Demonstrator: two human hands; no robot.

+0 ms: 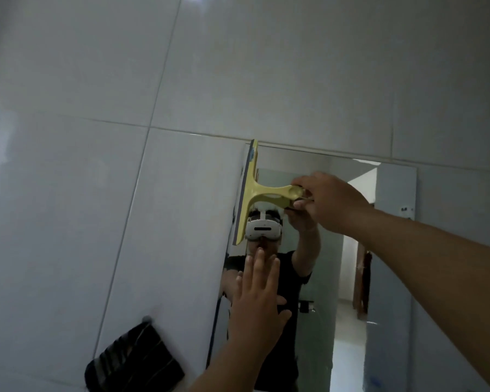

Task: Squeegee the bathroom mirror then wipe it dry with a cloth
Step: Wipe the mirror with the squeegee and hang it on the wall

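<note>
A rectangular mirror hangs on the tiled wall, tilted in my view. My right hand grips the handle of a yellow squeegee. Its blade stands upright against the mirror's top left edge. My left hand is flat against the lower left part of the glass, fingers spread and pointing up. A dark striped cloth hangs from a hook on the wall, down to the left of the mirror.
Large glossy white tiles cover the wall around the mirror. The glass reflects a person in a black shirt with a headset, and a bright doorway behind.
</note>
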